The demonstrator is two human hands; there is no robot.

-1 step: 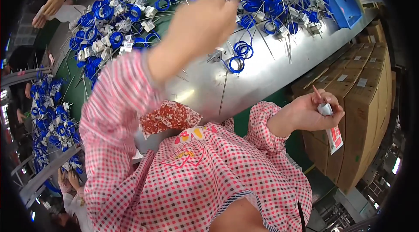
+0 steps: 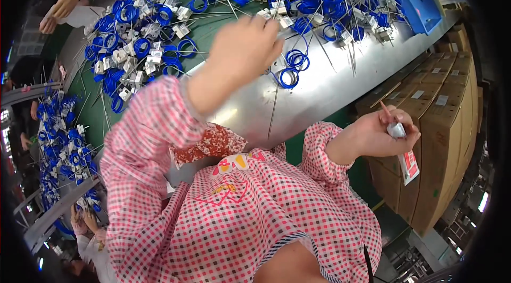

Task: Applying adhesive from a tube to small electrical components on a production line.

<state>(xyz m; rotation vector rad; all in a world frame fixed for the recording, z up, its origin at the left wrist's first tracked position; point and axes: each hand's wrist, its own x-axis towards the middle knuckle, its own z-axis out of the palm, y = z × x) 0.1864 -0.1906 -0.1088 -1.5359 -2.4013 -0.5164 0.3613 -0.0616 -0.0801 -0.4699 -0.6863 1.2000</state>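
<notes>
My left hand (image 2: 239, 51) hangs over the metal table (image 2: 239, 107), its fingers bent, blurred and partly hidden, so whether they hold anything is unclear. Just beyond its fingertips lies a coil of blue tubing or wire (image 2: 296, 64), joined to a small metallic part partly covered by the hand. Out to the right, my right hand (image 2: 372, 136) is closed around a small tube (image 2: 409, 166), white and red, with a silvery section showing in the palm. A pink pointed piece sticks up by the fingers.
Piles of blue coils with white blocks and thin metal rods (image 2: 138, 43) cover the table's far side. A blue bin (image 2: 420, 9) stands at the far right, near stacked cardboard boxes (image 2: 439, 123). Another person's hand (image 2: 64, 6) works at the upper left.
My left hand has moved slightly down and left, away from the far pile, uncovering several white blocks there. My right hand has barely moved.
</notes>
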